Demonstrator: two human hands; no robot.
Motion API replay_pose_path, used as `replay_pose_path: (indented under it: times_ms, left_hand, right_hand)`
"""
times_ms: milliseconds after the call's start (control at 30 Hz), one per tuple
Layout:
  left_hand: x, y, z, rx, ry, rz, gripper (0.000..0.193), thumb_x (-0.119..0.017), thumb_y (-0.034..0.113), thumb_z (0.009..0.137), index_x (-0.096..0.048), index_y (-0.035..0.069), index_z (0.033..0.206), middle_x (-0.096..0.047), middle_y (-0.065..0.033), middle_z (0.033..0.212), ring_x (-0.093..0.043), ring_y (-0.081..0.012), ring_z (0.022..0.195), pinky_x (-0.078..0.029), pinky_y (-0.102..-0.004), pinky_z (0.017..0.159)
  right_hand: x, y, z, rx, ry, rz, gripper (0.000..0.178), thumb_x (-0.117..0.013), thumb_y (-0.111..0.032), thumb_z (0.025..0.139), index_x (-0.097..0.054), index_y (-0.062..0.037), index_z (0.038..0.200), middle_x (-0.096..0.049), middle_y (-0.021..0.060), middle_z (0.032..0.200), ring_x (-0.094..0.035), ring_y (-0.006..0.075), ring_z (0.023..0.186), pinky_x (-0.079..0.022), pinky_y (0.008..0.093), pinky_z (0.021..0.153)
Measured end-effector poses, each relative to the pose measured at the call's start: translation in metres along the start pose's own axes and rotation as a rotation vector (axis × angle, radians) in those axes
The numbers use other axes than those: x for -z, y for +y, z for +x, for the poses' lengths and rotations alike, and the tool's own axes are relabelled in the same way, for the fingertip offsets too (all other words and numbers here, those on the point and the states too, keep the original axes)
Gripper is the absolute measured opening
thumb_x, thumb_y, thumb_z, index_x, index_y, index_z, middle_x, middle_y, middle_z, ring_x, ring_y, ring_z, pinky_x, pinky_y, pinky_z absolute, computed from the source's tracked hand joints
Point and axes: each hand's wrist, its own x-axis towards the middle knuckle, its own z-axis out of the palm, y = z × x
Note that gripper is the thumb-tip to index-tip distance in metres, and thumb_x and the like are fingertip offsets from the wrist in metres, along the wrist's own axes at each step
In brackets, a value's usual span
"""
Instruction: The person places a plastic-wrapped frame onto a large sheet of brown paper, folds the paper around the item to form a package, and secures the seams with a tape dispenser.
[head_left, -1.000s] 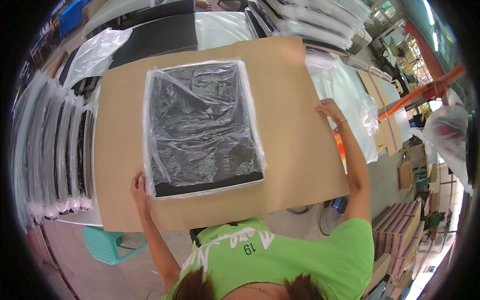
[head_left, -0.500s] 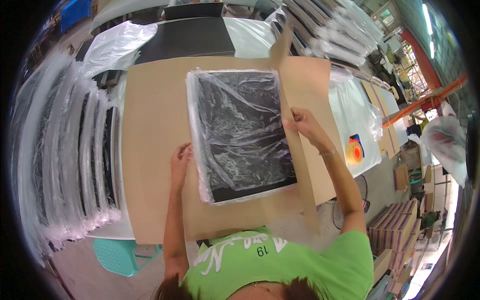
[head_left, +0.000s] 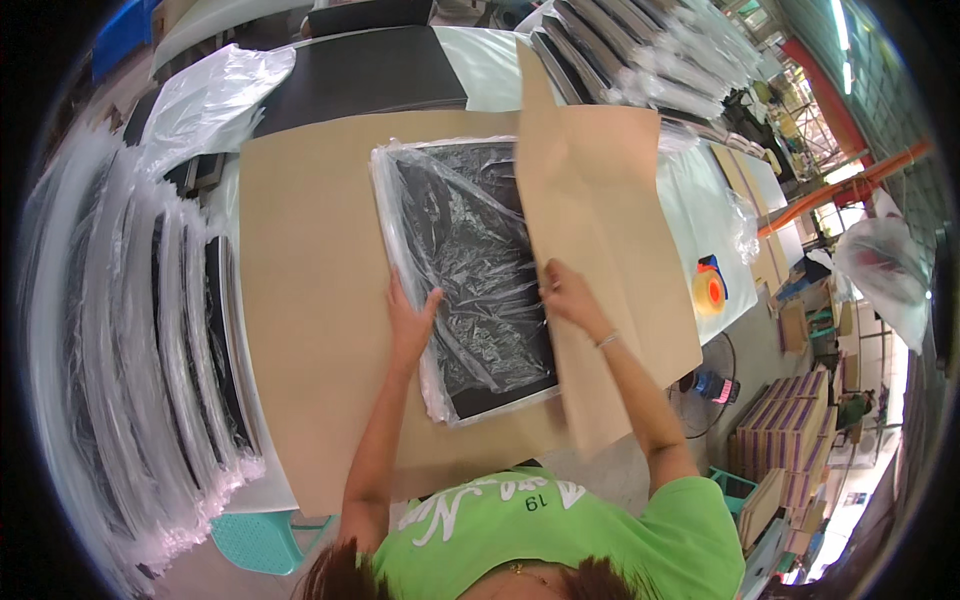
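A flat black panel wrapped in clear plastic film (head_left: 480, 270) lies on a large brown cardboard sheet (head_left: 310, 260). At the panel's left edge, my left hand (head_left: 410, 322) rests with thumb and fingers apart, the thumb over the film. My right hand (head_left: 570, 297) pinches the free edge of the sheet's right side, which is folded up and partly over the panel. That raised flap hides the panel's right border. The flap's far corner stands up in a point.
Several film-wrapped panels (head_left: 130, 350) stand in a row at the left; more (head_left: 650, 60) are stacked at the far right. An orange tape roll in a dispenser (head_left: 709, 290) sits right of the sheet. A green stool (head_left: 258, 542) and a fan (head_left: 708, 386) are beside the table.
My right hand has drawn the cardboard flap leftward over the panel's right side. My left hand has moved right, from beside the panel onto its left edge. The panel has tilted slightly.
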Motion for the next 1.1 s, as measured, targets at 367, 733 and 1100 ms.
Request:
replay_pose_path:
  times_ms: [367, 733, 1100]
  left_hand:
    - [-0.001, 0.029, 0.005, 0.01, -0.217, 0.11, 0.084, -0.066, 0.015, 0.078, -0.019, 0.02, 0.147, -0.022, -0.0352, 0.14, -0.023, -0.0492, 0.132, -0.021, -0.0515, 0.108]
    - [-0.013, 0.039, -0.003, -0.175, -0.146, 0.435, 0.068, -0.062, 0.014, 0.081, -0.036, 0.026, 0.142, -0.018, -0.0377, 0.14, -0.019, -0.0551, 0.13, -0.019, -0.0558, 0.107]
    - [-0.018, 0.029, -0.004, -0.094, -0.162, 0.354, 0.066, -0.058, 0.011, 0.082, -0.037, 0.028, 0.142, -0.016, -0.0383, 0.139, -0.021, -0.055, 0.129, -0.023, -0.0546, 0.106]
  right_hand:
    - [-0.077, -0.045, 0.011, -0.181, 0.228, -0.388, 0.016, -0.053, -0.002, 0.08, -0.048, -0.0052, 0.096, -0.062, 0.0159, 0.079, -0.063, 0.0388, 0.071, -0.048, 0.0472, 0.06]
    - [-0.078, -0.08, 0.021, -0.116, 0.045, -0.19, 0.03, -0.056, 0.001, 0.074, -0.047, -0.0052, 0.102, -0.063, 0.0159, 0.082, -0.063, 0.0366, 0.075, -0.049, 0.0463, 0.062]
    - [-0.065, -0.094, 0.019, -0.123, 0.071, -0.119, 0.025, -0.051, -0.002, 0.082, -0.049, -0.0088, 0.106, -0.065, 0.0122, 0.084, -0.063, 0.0349, 0.072, -0.048, 0.0451, 0.058]
